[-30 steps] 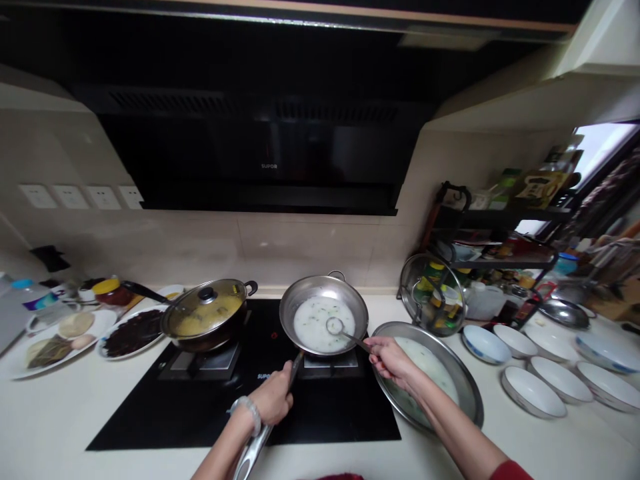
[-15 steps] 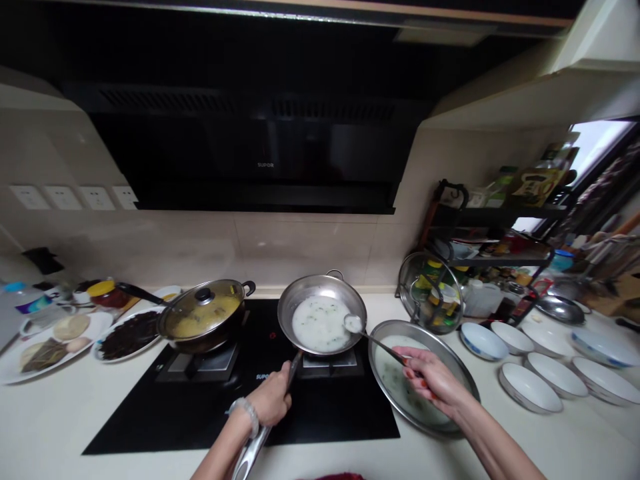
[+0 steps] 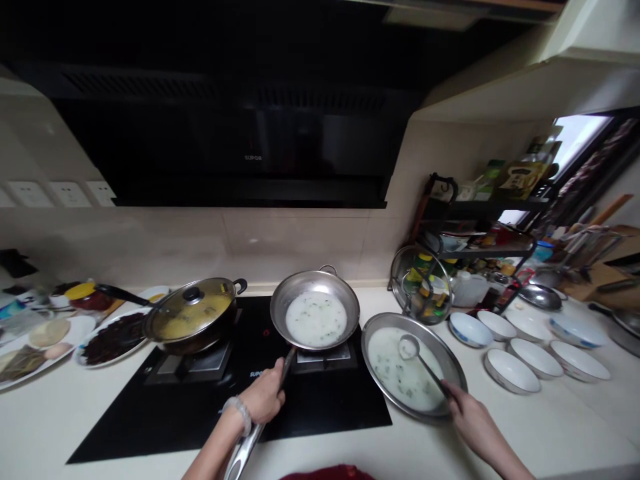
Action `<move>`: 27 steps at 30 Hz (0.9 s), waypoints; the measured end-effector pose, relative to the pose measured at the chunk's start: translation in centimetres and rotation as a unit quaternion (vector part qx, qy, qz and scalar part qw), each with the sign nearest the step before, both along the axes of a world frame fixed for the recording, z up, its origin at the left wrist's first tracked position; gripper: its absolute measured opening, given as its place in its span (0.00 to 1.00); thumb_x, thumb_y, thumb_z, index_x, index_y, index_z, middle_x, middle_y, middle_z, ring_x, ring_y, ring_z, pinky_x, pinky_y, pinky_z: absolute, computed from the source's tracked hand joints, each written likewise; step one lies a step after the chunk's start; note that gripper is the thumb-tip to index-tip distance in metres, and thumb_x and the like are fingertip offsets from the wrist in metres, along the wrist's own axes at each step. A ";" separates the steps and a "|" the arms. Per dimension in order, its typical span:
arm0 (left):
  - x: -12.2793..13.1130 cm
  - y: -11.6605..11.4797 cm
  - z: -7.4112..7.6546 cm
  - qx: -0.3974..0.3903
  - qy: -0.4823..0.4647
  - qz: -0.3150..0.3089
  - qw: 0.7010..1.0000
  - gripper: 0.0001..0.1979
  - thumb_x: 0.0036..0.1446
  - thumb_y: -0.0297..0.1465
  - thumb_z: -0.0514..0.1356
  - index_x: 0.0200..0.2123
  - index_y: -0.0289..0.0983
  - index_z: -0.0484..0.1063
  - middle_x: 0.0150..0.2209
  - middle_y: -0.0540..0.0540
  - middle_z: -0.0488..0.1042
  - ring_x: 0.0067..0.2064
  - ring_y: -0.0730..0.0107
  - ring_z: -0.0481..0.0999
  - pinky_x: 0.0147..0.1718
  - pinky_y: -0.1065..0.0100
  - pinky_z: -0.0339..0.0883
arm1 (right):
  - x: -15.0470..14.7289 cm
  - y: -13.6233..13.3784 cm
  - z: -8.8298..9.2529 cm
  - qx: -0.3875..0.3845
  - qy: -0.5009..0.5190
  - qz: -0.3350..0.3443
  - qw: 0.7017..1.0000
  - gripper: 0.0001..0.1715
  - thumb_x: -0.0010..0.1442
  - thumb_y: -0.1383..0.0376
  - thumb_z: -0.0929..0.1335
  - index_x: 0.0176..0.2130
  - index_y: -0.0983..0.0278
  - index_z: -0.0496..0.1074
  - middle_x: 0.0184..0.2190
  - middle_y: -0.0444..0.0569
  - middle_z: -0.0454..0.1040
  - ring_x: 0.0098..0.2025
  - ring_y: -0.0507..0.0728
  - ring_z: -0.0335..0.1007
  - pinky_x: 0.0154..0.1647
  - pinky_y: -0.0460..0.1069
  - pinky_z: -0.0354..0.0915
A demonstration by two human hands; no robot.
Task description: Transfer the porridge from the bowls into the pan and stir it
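My left hand [image 3: 265,393] is closed round the long metal handle of a steel wok [image 3: 315,283] on the right burner. White soup [image 3: 316,319] with green bits lies in the wok. My right hand [image 3: 469,415] grips the handle of a ladle [image 3: 423,360], whose bowl is over the wide steel basin [image 3: 453,370] right of the stove. That basin holds the same kind of white liquid with green pieces; I cannot tell whether the ladle touches it.
A lidded pan [image 3: 193,317] with yellow contents stands on the left burner. Plates of dark food [image 3: 113,339] and eggs lie farther left. Several white bowls [image 3: 511,371] stand at right. Behind the basin are a glass lid [image 3: 421,283] and a spice rack [image 3: 480,252].
My right hand has carried the ladle from the wok's right edge to over the basin. My left hand keeps its hold on the wok handle. The view has shifted slightly.
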State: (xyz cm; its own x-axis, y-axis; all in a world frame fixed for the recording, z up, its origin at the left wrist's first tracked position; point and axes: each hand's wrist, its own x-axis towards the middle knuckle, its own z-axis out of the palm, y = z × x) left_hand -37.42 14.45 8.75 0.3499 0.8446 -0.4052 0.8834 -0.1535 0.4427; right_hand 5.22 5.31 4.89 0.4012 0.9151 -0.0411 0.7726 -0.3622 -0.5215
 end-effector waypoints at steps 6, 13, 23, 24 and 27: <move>0.1 -0.1 0.2 0.002 -0.004 0.004 1.000 0.38 0.49 0.27 0.54 0.63 0.28 0.46 0.50 0.32 0.71 0.51 0.58 0.72 0.51 0.65 0.61 | -0.4 -2.1 -1.7 -0.064 -0.232 0.096 0.966 0.39 0.49 0.78 0.57 0.60 0.71 0.61 0.42 0.63 0.77 0.35 0.63 0.76 0.34 0.51 0.64; 0.1 0.0 0.3 0.006 -0.008 -0.004 1.000 0.37 0.49 0.27 0.54 0.62 0.26 0.47 0.48 0.31 0.72 0.49 0.57 0.73 0.48 0.65 0.64 | -1.1 0.9 0.7 0.048 0.022 -0.007 0.999 0.28 0.56 0.64 0.56 0.53 0.68 0.69 0.28 0.52 0.77 0.32 0.60 0.74 0.36 0.50 0.66; 0.0 0.1 -0.4 0.016 -0.006 0.006 1.000 0.38 0.49 0.28 0.55 0.63 0.27 0.47 0.50 0.31 0.70 0.51 0.55 0.72 0.50 0.65 0.63 | -10.0 7.2 5.6 0.064 0.209 0.149 0.964 0.27 0.53 0.64 0.60 0.51 0.69 0.70 0.22 0.46 0.72 0.27 0.57 0.68 0.31 0.50 0.65; 0.0 0.1 -0.4 0.015 -0.009 0.005 1.000 0.38 0.49 0.28 0.55 0.63 0.28 0.47 0.50 0.32 0.70 0.52 0.55 0.72 0.50 0.65 0.63 | -10.8 7.9 5.5 0.061 0.190 0.166 0.966 0.26 0.53 0.65 0.60 0.50 0.68 0.71 0.25 0.48 0.75 0.31 0.58 0.71 0.36 0.50 0.66; 0.0 0.1 -0.5 0.011 -0.017 0.009 1.000 0.37 0.48 0.29 0.55 0.62 0.28 0.48 0.47 0.34 0.72 0.49 0.56 0.73 0.49 0.65 0.64 | -12.6 10.2 4.7 0.054 0.123 0.208 0.969 0.26 0.53 0.68 0.60 0.50 0.69 0.72 0.42 0.56 0.77 0.48 0.60 0.70 0.51 0.52 0.61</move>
State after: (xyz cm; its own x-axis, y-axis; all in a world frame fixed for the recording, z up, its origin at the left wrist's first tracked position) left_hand -37.46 14.55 8.24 0.3475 0.8594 -0.3750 0.8705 -0.1469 0.4698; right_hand -7.40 15.53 9.60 -0.0138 0.9998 0.0154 0.6876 0.0207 -0.7258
